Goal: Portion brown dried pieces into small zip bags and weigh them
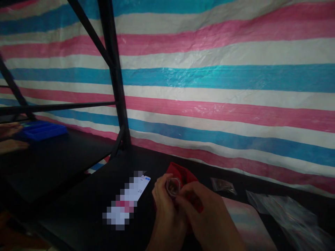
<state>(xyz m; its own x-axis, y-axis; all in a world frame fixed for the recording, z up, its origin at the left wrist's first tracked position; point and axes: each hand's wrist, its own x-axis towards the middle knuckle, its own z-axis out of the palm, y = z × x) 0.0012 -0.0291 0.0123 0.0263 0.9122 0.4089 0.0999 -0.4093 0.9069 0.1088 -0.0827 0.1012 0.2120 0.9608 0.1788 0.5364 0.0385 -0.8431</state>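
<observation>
My left hand (165,205) is wrapped round a small clear plastic bag (173,185), whose mouth is spread toward me. Small brownish bits show inside, too dim to make out. Close on the right, my right hand (206,205) has its thumb and forefinger brought together at the bag's edge; whether a small piece sits between those fingertips is hidden. Both hands are over a red container (180,171), which they partly cover. Some of its red wall also shows between the fingers of my right hand.
A lit phone (141,188) lies on the black table (89,216). To the right are a filled small bag (223,185), a glossy flat panel (248,219) and several clear bags (290,209). Another person's hands (12,143) are beside a blue tray (45,130), beyond a black post (117,90).
</observation>
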